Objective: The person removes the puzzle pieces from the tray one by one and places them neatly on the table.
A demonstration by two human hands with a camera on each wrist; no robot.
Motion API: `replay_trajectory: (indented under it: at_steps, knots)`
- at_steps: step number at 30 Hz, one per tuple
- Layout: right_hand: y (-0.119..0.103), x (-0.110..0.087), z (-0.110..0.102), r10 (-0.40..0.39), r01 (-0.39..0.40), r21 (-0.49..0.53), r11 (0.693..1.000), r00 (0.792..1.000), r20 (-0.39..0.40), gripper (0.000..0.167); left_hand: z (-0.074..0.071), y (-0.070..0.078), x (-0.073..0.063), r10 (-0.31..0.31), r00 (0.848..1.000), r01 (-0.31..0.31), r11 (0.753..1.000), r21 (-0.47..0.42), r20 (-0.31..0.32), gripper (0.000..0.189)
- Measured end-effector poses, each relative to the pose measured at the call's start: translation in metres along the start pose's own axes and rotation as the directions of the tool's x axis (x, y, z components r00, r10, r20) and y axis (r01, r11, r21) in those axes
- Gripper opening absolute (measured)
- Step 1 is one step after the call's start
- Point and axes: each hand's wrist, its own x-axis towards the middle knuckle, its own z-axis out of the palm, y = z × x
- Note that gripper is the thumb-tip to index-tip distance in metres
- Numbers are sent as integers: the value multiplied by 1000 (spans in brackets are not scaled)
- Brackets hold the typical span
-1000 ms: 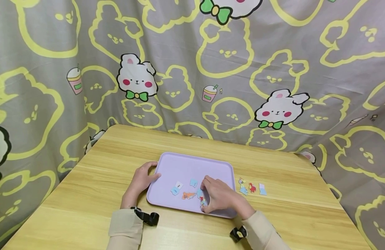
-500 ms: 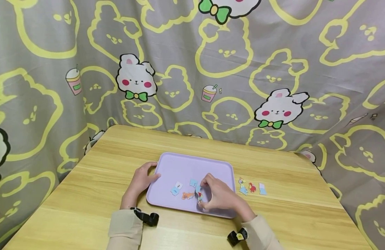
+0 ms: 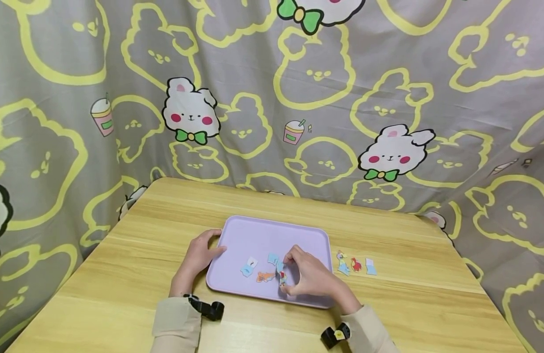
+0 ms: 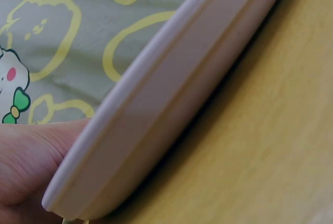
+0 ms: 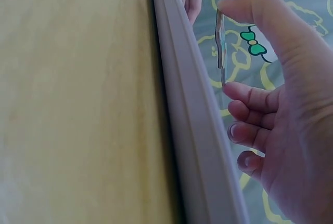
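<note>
In the head view a lilac tray (image 3: 272, 230) lies on the table with several puzzle pieces on it. My left hand (image 3: 200, 255) grips its left rim, thumb over the edge; in the left wrist view the tray wall hides most of that hand. My right hand (image 3: 313, 274) is over the tray's right half. Between thumb and index finger it pinches joined puzzle pieces (image 3: 282, 278), blue with red, seen edge-on in the right wrist view. Just left of them lies an orange animal piece (image 3: 266, 277). A blue piece (image 3: 273, 258) is above it, and blue-and-white pieces (image 3: 247, 268) lie further left.
Right of the tray, loose puzzle pieces lie on the wooden table (image 3: 408, 304): a blue-yellow one (image 3: 343, 264), a red one (image 3: 356, 265) and a white-blue one (image 3: 371, 266). A patterned curtain (image 3: 254, 73) hangs behind the table.
Over the first half second my right hand shifted slightly left with the pinched pieces, closer to the orange piece. Since then it has barely moved. My left hand stays on the tray rim.
</note>
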Motion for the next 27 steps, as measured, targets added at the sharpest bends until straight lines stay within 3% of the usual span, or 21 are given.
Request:
replay_trajectory:
  at_steps: [17, 27]
  knots:
    - [13, -12, -6, 18, -18, -9, 1000, 998, -65, 52, -2, -2, 0, 0, 1000, 0, 1000, 6, 0, 53]
    - [27, -22, -12, 104, -101, 35, 994, 991, -84, 53, -3, -2, -1, -7, 1000, 7, 1000, 14, -2, 53]
